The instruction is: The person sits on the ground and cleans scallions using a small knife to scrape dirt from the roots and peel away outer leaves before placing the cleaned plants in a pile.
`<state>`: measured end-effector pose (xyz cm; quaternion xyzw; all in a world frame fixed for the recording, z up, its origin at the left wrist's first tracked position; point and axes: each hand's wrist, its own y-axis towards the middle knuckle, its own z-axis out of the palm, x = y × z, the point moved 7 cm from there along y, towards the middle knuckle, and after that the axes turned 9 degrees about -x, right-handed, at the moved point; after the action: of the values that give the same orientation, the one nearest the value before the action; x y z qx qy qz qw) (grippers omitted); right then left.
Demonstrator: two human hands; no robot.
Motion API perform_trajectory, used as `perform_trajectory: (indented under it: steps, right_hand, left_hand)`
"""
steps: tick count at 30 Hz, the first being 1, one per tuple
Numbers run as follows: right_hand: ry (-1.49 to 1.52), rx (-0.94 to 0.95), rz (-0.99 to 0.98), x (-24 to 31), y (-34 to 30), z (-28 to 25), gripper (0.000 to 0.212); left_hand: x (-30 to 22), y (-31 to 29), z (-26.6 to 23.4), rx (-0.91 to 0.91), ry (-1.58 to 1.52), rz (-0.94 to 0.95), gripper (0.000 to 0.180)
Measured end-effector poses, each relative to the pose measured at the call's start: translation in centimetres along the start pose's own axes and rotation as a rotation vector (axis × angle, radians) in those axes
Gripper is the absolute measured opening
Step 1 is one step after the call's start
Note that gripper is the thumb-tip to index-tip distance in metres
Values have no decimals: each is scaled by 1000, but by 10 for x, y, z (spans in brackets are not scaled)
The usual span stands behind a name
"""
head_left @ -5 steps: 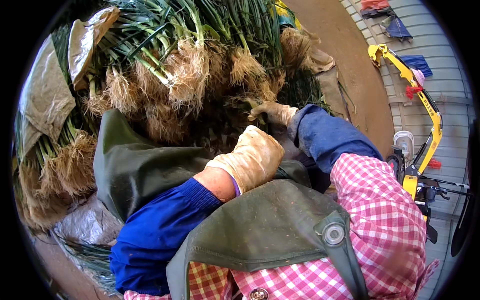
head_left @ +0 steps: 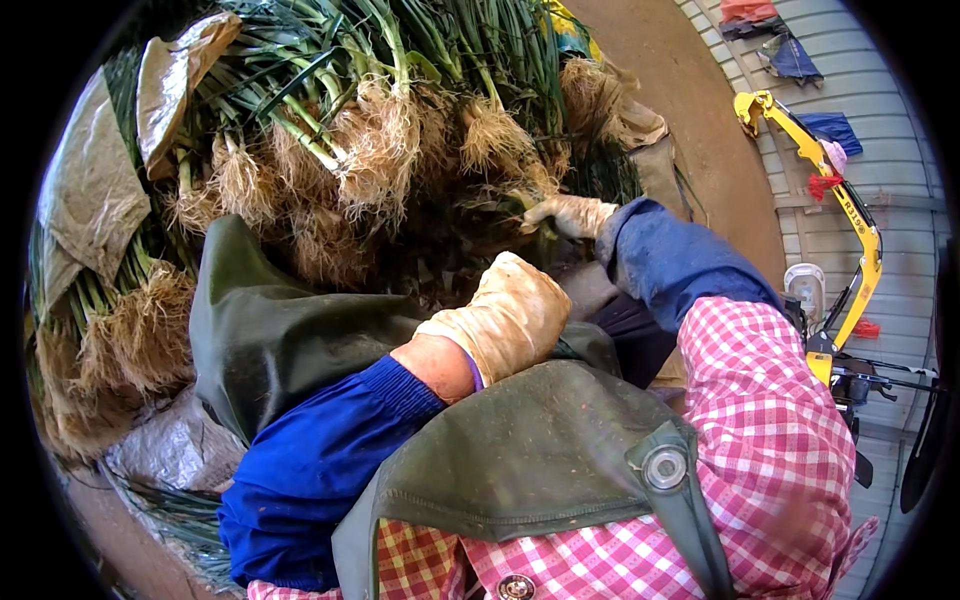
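Two gloved hands are in front of my lap, over dark litter. My left hand (head_left: 512, 305), in a stained off-white glove, is curled into a fist above the green waterproof apron (head_left: 300, 330); whatever it grips is hidden beneath it. Further off and to the right, my right hand (head_left: 572, 216), also gloved, has its fingers bent together near the hanging roots. A small yellow-green bit shows by those fingertips, too unclear to name. Closest to the right hand is a bunch of leafy green stalks with pale, stringy roots (head_left: 495, 140), part of a large heap of scallion-like plants (head_left: 375, 150).
Sheets of dull plastic (head_left: 95, 180) cover part of the heap at the left. More rooted stalks (head_left: 140, 330) lie below them. Brown floor (head_left: 690, 110) runs along the right, beside a pale corrugated wall (head_left: 850, 90) and a small yellow excavator arm (head_left: 865, 225).
My right hand has shifted slightly to the right, its forearm moving with it. The left hand stays almost where it was, still curled.
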<state>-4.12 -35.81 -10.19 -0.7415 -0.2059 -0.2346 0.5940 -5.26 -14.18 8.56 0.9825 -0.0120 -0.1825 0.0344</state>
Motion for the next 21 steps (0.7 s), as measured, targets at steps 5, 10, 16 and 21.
perform_trajectory:
  steps: [5, 10, 16, 21]
  right_hand:
    - [61, 26, 212, 8, 6, -37, 19]
    - [-347, 247, 104, 51, 0, -32, 31]
    - [-14, 171, 28, -13, -45, -20, 35]
    - [-579, -10, -588, -120, -90, -4, 38]
  left_hand:
    - [3, 1, 4, 47, -16, -34, 18]
    - [17, -3, 10, -31, 55, -79, 21]
    - [46, -15, -2, -30, 130, -208, 29]
    - [51, -15, -10, 2, 60, -125, 30]
